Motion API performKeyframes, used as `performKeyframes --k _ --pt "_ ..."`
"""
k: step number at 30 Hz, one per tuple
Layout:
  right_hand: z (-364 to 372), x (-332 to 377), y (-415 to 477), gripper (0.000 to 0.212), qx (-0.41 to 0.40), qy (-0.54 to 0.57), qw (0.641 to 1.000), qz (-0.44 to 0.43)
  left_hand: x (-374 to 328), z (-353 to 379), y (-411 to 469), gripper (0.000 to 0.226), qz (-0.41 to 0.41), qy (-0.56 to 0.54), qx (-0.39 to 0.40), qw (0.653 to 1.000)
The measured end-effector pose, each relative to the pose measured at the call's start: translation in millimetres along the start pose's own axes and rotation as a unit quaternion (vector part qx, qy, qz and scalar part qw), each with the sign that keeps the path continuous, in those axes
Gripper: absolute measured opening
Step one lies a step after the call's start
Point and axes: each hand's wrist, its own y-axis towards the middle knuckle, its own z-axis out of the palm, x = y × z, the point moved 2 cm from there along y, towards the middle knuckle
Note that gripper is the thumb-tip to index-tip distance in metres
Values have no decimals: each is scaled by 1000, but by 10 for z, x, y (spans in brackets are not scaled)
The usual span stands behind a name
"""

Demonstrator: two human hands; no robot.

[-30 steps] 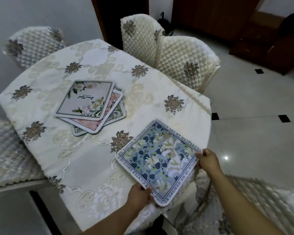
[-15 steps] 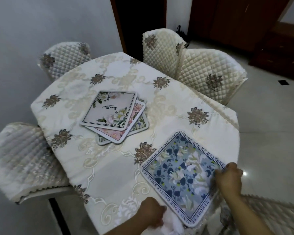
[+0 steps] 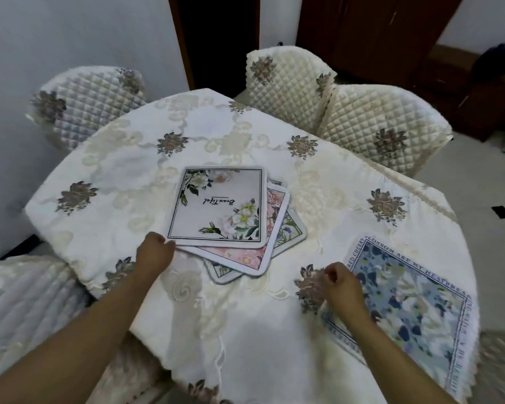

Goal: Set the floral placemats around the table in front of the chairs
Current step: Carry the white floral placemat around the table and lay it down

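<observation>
Cream tablecloth (image 3: 123,182), stacked placemats (image 3: 219,211), left hand (image 3: 153,255) at corner

White wall (image 3: 70,33), dark wooden cabinet (image 3: 376,27), pale tiled floor (image 3: 478,182)

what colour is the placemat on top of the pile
White, with white flowers and green leaves at two corners; head view.

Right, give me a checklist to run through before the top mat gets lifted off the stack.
1. Blue placemat flat on the table: ok, though near the edge.
2. Left hand at the white placemat corner: ok.
3. Fingers under only that mat: cannot tell.
4. Right hand free: ok, loosely curled, holding nothing.
5. Pink placemat and green placemat lying beneath: ok.
6. Chairs without mats: ok, back chair has none.
</observation>
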Motion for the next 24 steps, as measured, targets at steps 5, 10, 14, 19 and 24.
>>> performKeyframes --k 5,10,14,19,24 --pt "658 737 416 14 58 -13 998 25 20 -136 597 38 -6 1 54 999" --pt "1093 940 677 18 95 -2 993 77 -9 -31 794 35 -3 4 85 996" --pt "1214 983 758 26 41 14 993 108 -9 3 817 25 21 -23 71 997" --pt "1334 1078 770 38 4 -9 992 124 -4 -2 811 12 70 -41 48 996" --pt "1431 1206 776 40 15 33 989 144 12 8 797 31 46 -62 120 990"
